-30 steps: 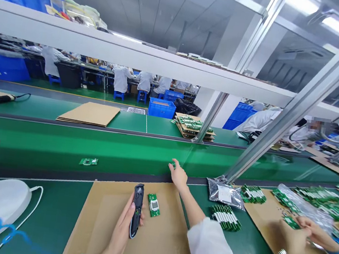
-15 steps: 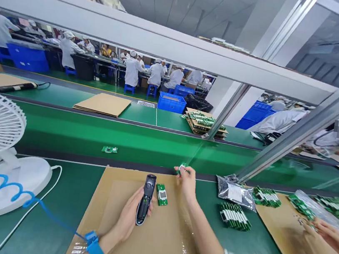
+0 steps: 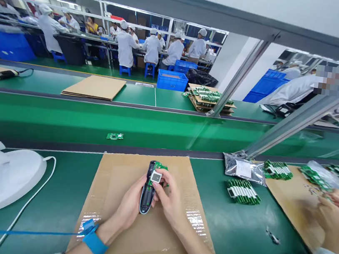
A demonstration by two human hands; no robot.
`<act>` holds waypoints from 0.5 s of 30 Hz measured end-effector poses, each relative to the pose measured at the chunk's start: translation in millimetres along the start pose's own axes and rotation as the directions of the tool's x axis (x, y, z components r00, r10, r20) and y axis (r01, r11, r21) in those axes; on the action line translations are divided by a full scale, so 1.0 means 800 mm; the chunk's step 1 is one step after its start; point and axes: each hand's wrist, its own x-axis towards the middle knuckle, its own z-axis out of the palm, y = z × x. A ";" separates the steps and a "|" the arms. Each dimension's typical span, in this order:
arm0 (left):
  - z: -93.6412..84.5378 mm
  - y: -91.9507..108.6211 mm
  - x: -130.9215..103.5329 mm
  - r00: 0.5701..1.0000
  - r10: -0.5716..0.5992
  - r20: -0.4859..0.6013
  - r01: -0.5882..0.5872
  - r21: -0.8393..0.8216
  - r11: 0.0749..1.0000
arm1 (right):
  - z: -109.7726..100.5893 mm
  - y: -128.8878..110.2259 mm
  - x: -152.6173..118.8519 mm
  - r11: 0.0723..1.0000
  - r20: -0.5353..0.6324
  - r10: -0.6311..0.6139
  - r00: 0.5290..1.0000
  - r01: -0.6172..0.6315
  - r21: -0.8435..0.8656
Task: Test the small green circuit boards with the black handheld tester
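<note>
At the left edge, a white fan [image 3: 7, 180] is standing on the green surface [image 3: 67, 190], its white cable [image 3: 34, 196] trailing toward the lower left. A blue wrist strap [image 3: 95, 243] is circling the left wrist, its cord running off to the left edge. Above centre, a loose board [image 3: 114, 136] is lying on the green belt [image 3: 63, 118]; below, a cardboard sheet [image 3: 172, 245] is lying under both hands. Right of centre, a silvery bag [image 3: 243, 169] and a row of boards [image 3: 244, 191] are resting beyond the sheet, near a co-worker's hands [image 3: 338, 214] at the right edge. Nothing is standing between the two working hands.

The left hand [image 3: 130, 199] is closing its grip around a black casing [image 3: 146, 203] at the centre. The right hand [image 3: 170, 196] is pinching a circuit board [image 3: 156, 177] narrowly between thumb and fingers, over the casing's upper half; contact between them is hard to tell.

The casing's long axis is running nearly up and down the frame, its top leaning slightly right. The board's white-framed part is facing the camera.
</note>
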 end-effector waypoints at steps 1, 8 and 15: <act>0.000 0.000 0.000 1.000 0.008 0.008 -0.008 -0.001 1.000 | 0.000 -0.002 -0.001 1.000 0.022 0.012 1.000 -0.012 -0.007; 0.002 0.001 -0.001 0.999 -0.014 0.030 0.014 -0.004 1.000 | 0.001 -0.008 -0.002 0.995 0.067 0.092 0.994 -0.094 0.035; 0.000 -0.003 -0.002 0.999 0.014 0.037 -0.016 0.042 0.999 | -0.004 -0.008 0.002 0.989 0.035 -0.049 0.998 0.053 -0.137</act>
